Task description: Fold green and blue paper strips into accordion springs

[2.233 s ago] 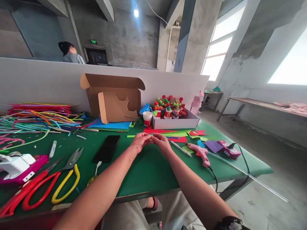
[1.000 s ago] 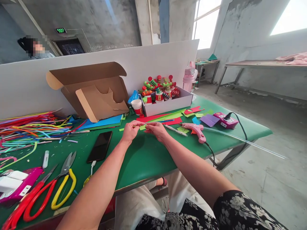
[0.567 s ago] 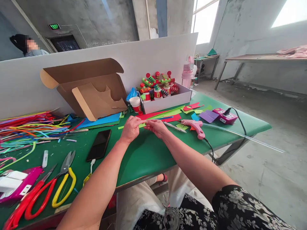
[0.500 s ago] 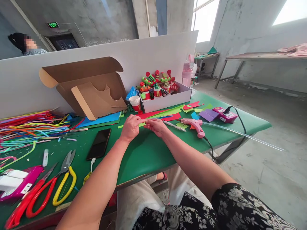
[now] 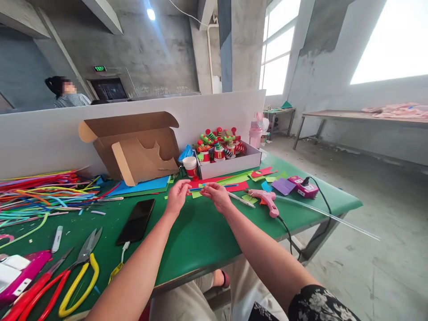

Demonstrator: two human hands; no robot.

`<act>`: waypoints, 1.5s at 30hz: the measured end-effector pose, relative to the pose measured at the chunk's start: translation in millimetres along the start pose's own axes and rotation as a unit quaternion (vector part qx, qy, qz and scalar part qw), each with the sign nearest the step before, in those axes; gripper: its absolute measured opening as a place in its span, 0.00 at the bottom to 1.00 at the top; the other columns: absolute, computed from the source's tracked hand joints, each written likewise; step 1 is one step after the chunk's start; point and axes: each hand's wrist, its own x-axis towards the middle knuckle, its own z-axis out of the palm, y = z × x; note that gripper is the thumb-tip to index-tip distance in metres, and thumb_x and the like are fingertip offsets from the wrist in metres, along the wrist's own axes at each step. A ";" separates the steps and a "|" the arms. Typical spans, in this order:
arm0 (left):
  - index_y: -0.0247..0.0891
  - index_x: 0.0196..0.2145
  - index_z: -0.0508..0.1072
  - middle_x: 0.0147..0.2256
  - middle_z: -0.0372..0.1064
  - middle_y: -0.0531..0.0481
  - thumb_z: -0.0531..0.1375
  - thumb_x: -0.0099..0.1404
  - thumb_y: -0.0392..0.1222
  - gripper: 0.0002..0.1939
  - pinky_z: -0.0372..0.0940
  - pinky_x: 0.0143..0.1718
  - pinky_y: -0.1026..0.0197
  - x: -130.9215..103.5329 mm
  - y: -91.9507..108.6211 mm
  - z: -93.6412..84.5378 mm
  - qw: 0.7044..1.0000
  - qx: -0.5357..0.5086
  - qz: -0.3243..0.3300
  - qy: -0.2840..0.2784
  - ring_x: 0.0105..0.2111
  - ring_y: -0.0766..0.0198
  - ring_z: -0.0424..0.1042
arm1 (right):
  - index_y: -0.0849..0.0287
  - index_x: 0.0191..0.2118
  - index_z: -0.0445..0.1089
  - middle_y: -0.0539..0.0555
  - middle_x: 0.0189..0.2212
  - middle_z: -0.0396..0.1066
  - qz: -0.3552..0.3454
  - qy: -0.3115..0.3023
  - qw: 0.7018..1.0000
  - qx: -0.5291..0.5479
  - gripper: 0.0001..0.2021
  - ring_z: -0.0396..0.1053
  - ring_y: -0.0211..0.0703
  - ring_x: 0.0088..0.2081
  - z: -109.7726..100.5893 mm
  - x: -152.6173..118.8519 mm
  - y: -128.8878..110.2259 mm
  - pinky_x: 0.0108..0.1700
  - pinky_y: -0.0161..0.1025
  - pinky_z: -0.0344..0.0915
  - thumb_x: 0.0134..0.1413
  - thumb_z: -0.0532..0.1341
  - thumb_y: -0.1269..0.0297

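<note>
My left hand [image 5: 177, 197] is closed in a pinch at the left end of a thin blue pipe cleaner [image 5: 195, 189]. From there the pipe cleaner runs level to my right hand [image 5: 216, 196], whose thumb and fingers are pressed together around it. A blue length also shows to the right of that hand; whether it is the same piece I cannot tell. Beneath and behind the hands lie red paper [image 5: 241, 186] and green paper strips [image 5: 234, 178]. A white pen [image 5: 241, 199] rests beside my right hand, near a pink glue gun [image 5: 265, 199] with a clear glue stick.
A white box [image 5: 230, 167] of cup figures stands behind, beside paper cups [image 5: 190, 166] and an open cardboard box [image 5: 143, 156]. Left are many pipe cleaners [image 5: 43, 196], a phone [image 5: 136, 220], shears [image 5: 82, 263] and a magenta power strip [image 5: 33, 272]. Another power strip [image 5: 303, 187] sits right.
My hands have moved apart, so the blue pipe cleaner now shows between them. The camera has tilted up, shifting the scene lower in view.
</note>
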 end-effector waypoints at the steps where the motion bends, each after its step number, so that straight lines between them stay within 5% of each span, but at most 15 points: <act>1: 0.36 0.38 0.74 0.30 0.71 0.48 0.56 0.61 0.54 0.19 0.65 0.30 0.62 -1.2 1.6 2.9 0.999 -0.034 -0.033 -0.019 0.28 0.63 0.69 | 0.62 0.25 0.71 0.50 0.20 0.73 -0.006 -0.006 1.000 0.000 0.13 0.73 0.36 0.26 0.6 -0.8 0.2 0.39 0.36 0.71 0.32 0.74 0.65; 4: 0.37 0.29 0.71 0.25 0.68 0.51 0.60 0.53 0.61 0.22 0.62 0.28 0.63 -6.0 7.6 12.5 0.991 -0.086 -0.071 -0.069 0.26 0.64 0.67 | 0.61 0.25 0.70 0.49 0.21 0.73 -0.010 -0.028 0.999 -0.013 0.16 0.72 0.36 0.27 2.6 -4.2 0.8 0.40 0.36 0.71 0.30 0.75 0.62; 12: 0.40 0.22 0.63 0.18 0.58 0.57 0.57 0.56 0.52 0.14 0.56 0.25 0.64 -6.3 8.5 14.0 0.998 -0.027 -0.014 -0.063 0.21 0.68 0.58 | 0.60 0.26 0.71 0.48 0.21 0.73 0.016 -0.052 0.997 -0.057 0.15 0.72 0.36 0.25 7.0 -12.3 -4.8 0.35 0.35 0.70 0.28 0.74 0.64; 19: 0.40 0.22 0.63 0.21 0.62 0.56 0.55 0.58 0.47 0.11 0.55 0.26 0.64 -5.7 13.5 8.8 0.989 0.099 0.088 -0.073 0.22 0.67 0.59 | 0.62 0.25 0.72 0.51 0.19 0.72 0.043 -0.052 0.993 -0.094 0.16 0.71 0.36 0.23 2.9 -10.8 -9.5 0.33 0.35 0.71 0.34 0.73 0.56; 27: 0.41 0.21 0.65 0.21 0.64 0.53 0.56 0.57 0.43 0.09 0.55 0.28 0.63 -8.8 17.6 8.5 0.983 0.129 0.117 -0.065 0.24 0.64 0.61 | 0.63 0.26 0.75 0.52 0.20 0.74 0.042 -0.066 0.990 -0.121 0.16 0.73 0.37 0.23 0.1 -10.1 -6.3 0.34 0.38 0.73 0.29 0.75 0.59; 33: 0.41 0.21 0.66 0.21 0.65 0.54 0.59 0.57 0.46 0.10 0.56 0.28 0.63 -8.1 15.2 9.9 0.990 0.086 0.081 -0.076 0.24 0.65 0.61 | 0.64 0.25 0.75 0.52 0.20 0.75 0.045 -0.067 0.989 -0.121 0.14 0.74 0.40 0.23 0.1 -10.3 -5.4 0.35 0.39 0.73 0.28 0.75 0.64; 39: 0.39 0.26 0.68 0.23 0.66 0.54 0.62 0.54 0.54 0.15 0.61 0.27 0.63 -7.8 9.2 16.1 0.992 -0.063 -0.034 -0.106 0.24 0.66 0.64 | 0.63 0.24 0.74 0.52 0.22 0.76 0.033 -0.003 0.999 -0.019 0.15 0.74 0.39 0.26 0.4 -7.9 -4.6 0.36 0.37 0.73 0.25 0.76 0.66; 45: 0.37 0.27 0.70 0.26 0.69 0.52 0.66 0.49 0.54 0.17 0.62 0.29 0.63 -11.2 8.7 18.4 0.980 -0.137 -0.095 -0.113 0.28 0.64 0.68 | 0.63 0.25 0.76 0.51 0.23 0.75 0.022 -0.036 0.998 -0.042 0.16 0.72 0.36 0.24 0.4 -8.2 -0.1 0.36 0.35 0.71 0.25 0.76 0.63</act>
